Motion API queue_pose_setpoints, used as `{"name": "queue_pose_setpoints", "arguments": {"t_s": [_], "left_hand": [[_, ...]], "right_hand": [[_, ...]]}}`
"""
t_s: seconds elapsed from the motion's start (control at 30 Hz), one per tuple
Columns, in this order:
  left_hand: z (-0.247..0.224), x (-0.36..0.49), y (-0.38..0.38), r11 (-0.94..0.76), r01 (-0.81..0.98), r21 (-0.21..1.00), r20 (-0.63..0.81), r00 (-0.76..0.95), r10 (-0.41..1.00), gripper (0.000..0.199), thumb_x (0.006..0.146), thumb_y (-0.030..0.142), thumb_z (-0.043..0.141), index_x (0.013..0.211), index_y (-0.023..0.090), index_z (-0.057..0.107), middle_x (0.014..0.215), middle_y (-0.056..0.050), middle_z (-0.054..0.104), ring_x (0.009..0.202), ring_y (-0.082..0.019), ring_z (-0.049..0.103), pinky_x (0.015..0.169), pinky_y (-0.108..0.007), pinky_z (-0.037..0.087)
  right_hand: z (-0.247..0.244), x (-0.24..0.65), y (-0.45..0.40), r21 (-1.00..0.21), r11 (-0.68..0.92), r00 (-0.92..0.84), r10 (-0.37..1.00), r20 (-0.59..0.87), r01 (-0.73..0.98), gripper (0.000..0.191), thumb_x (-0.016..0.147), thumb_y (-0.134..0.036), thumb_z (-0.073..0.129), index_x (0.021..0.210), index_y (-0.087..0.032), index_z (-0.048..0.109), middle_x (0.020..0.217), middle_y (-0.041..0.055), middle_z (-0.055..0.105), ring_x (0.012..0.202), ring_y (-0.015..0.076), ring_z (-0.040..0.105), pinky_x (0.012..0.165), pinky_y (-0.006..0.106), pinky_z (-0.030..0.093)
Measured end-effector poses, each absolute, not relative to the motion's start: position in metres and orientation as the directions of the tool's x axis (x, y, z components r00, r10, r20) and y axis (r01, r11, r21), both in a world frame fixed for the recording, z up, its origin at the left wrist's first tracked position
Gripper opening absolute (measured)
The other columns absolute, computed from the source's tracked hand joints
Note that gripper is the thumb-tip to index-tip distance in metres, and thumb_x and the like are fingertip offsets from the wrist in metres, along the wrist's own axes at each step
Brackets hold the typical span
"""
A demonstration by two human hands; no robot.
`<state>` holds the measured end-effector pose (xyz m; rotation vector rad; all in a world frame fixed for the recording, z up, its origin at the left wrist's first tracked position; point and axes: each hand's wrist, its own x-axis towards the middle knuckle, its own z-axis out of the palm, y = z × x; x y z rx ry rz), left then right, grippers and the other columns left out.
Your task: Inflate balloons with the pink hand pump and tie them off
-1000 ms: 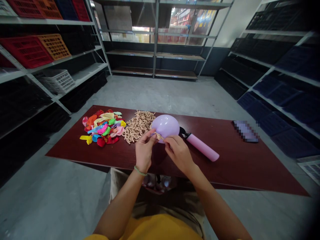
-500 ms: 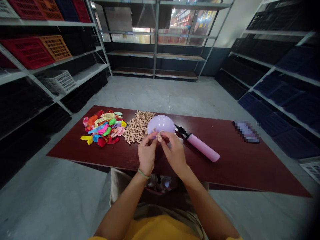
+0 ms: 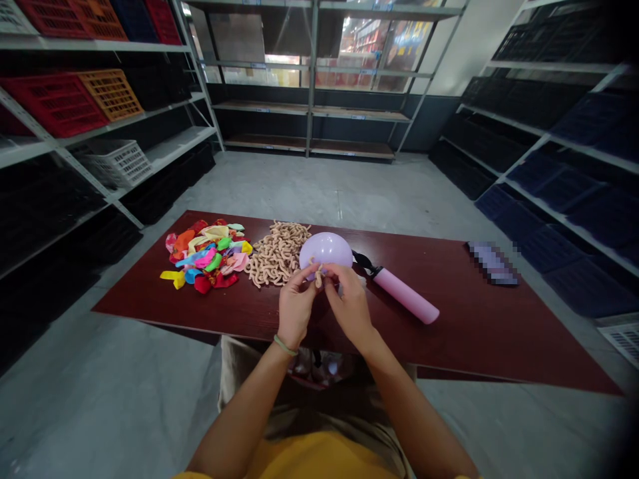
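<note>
Lilac inflated balloon (image 3: 325,253) held just above the dark red wooden table (image 3: 449,346), tan knotted piece (image 3: 318,278) at its neck. Left hand (image 3: 297,306) and right hand (image 3: 351,306) close together, both pinching that knot. Pile of curly tan balloons (image 3: 277,254) just left of the lilac one, heap of flat multicoloured balloons (image 3: 202,256) beyond it, pink hand pump (image 3: 405,295) to the right, near the right hand
</note>
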<state>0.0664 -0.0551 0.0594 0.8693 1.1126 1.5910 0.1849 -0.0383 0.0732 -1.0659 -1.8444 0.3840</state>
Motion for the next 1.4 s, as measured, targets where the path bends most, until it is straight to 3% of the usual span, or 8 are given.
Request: {"name": "queue_pose_setpoints", "arguments": {"t_s": [0.17,0.33,0.5,0.67,0.8,1.03,1.27,1.4], "left_hand": [[0.06,0.065,-0.057,-0.086,-0.265,0.96,0.034,-0.195,0.98,0.038,0.079,0.022,0.071,0.117,0.022,0.072,0.127,-0.009,0.067,0.115,-0.023,0.062,0.1,-0.034,0.048],[0.062,0.062,-0.059,-0.063,-0.232,0.971,0.027,-0.155,0.988,0.042,0.078,0.02,0.068,0.12,0.024,0.071,0.132,-0.009,0.062,0.095,-0.02,0.067,0.08,-0.031,0.058],[0.065,0.061,-0.059,-0.059,-0.267,0.962,0.028,-0.117,0.993,0.043,0.078,0.026,0.071,0.121,0.024,0.07,0.141,-0.009,0.055,0.096,-0.02,0.067,0.075,-0.032,0.061],[0.061,0.062,-0.058,-0.04,-0.25,0.967,0.004,-0.144,0.99,0.043,0.077,0.026,0.073,0.12,0.023,0.071,0.128,-0.009,0.065,0.099,-0.022,0.066,0.084,-0.035,0.059],[0.06,0.063,-0.057,-0.032,-0.285,0.958,-0.018,-0.169,0.986,0.044,0.075,0.023,0.074,0.12,0.022,0.071,0.119,-0.009,0.069,0.102,-0.022,0.066,0.092,-0.037,0.055],[0.065,0.065,-0.057,0.003,-0.323,0.946,-0.048,-0.131,0.99,0.049,0.074,0.023,0.076,0.123,0.021,0.069,0.109,-0.008,0.071,0.09,-0.019,0.068,0.084,-0.034,0.058],[0.061,0.066,-0.056,-0.042,-0.307,0.951,-0.001,-0.137,0.991,0.049,0.076,0.026,0.075,0.124,0.024,0.068,0.131,-0.009,0.063,0.099,-0.021,0.068,0.084,-0.035,0.059],[0.06,0.07,-0.056,-0.107,-0.255,0.961,0.067,-0.16,0.985,0.044,0.078,0.025,0.073,0.122,0.024,0.07,0.138,-0.009,0.059,0.115,-0.025,0.062,0.096,-0.037,0.054]], "right_hand": [[0.072,0.188,-0.036,-0.627,0.595,-0.204,0.787,0.583,0.503,0.023,0.094,-0.014,0.047,0.112,-0.022,0.06,0.102,0.0058,0.065,0.095,0.0209,0.058,0.087,0.037,0.047],[0.071,0.192,-0.037,-0.613,0.614,-0.243,0.777,0.581,0.498,0.026,0.095,-0.014,0.047,0.116,-0.022,0.059,0.105,0.0064,0.065,0.099,0.0222,0.057,0.09,0.039,0.046],[0.072,0.203,-0.035,-0.592,0.613,-0.287,0.781,0.555,0.523,0.029,0.098,-0.019,0.045,0.125,-0.023,0.057,0.11,0.0074,0.064,0.103,0.0221,0.056,0.093,0.038,0.046],[0.077,0.211,-0.029,-0.522,0.59,-0.275,0.782,0.559,0.616,0.017,0.098,-0.023,0.049,0.104,-0.021,0.065,0.096,0.0073,0.064,0.093,0.0229,0.057,0.085,0.037,0.047],[0.077,0.215,-0.028,-0.563,0.568,-0.217,0.793,0.57,0.6,0.013,0.097,-0.024,0.051,0.098,-0.021,0.064,0.092,0.0054,0.065,0.088,0.0213,0.058,0.081,0.035,0.047],[0.074,0.217,-0.028,-0.641,0.487,-0.08,0.828,0.555,0.594,0.013,0.094,-0.022,0.052,0.097,-0.02,0.064,0.088,0.0037,0.065,0.079,0.0186,0.06,0.077,0.033,0.049],[0.072,0.211,-0.034,-0.674,0.477,-0.075,0.842,0.534,0.564,0.014,0.094,-0.026,0.051,0.106,-0.021,0.057,0.098,0.0057,0.067,0.084,0.0196,0.062,0.079,0.035,0.049],[0.081,0.205,-0.045,-0.597,0.476,-0.135,0.841,0.524,0.646,0.013,0.092,-0.033,0.058,0.096,-0.021,0.057,0.09,0.0052,0.063,0.083,0.0211,0.058,0.079,0.036,0.047]]}}
